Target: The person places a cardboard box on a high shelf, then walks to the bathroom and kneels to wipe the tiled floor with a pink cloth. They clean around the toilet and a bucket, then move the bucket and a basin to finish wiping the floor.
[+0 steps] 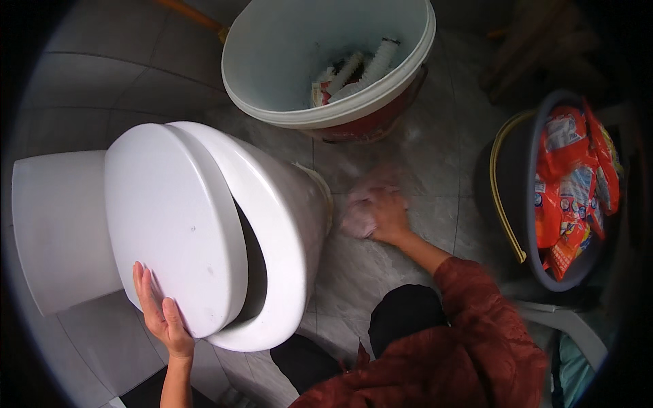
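My right hand (pixel 390 214) presses a pinkish cloth (pixel 358 217) against the grey tile floor (pixel 377 270), to the right of the toilet's base; both are blurred. With its fingers apart, my left hand (pixel 166 319) leans on the near edge of the white toilet lid (pixel 173 219). The lid sits at an angle above the white toilet seat (pixel 285 285), with a dark gap between them. A few small dark marks show on the lid. Behind it is the white toilet tank (pixel 66 229).
A large white bucket (pixel 275 56) at the top holds corrugated white hose pieces (pixel 380 58) and other items. On the right, a dark grey bucket (pixel 510 204) is filled with red plastic packets (pixel 566 178). A grey plastic piece (pixel 566 324) sits below it.
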Tool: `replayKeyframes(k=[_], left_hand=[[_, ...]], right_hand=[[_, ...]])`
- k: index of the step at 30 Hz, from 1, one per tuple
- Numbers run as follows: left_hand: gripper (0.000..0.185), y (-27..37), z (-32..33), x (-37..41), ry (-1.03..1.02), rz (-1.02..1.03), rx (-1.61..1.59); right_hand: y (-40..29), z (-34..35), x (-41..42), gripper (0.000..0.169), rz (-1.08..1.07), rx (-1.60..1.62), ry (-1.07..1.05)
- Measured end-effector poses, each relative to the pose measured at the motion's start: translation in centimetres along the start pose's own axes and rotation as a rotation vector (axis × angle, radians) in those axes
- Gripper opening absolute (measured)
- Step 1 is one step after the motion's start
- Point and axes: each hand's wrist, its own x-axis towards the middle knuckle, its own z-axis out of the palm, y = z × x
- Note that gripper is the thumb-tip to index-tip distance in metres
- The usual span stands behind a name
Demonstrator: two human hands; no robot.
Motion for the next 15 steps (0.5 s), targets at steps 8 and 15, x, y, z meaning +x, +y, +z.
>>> replayKeyframes(k=[8,15], left_hand=[[0.05,-0.2,0.2,-0.5,0.02,-0.01,0.032],[0.05,0.3,0.3,-0.2,0.014,0.035,0.04]], right_hand=[[-0.5,2.3,9.5,0.046,-0.369,0.015,-0.07],[2.5,0.2,-0.2,0.048,-0.207,0.152,-0.048]])
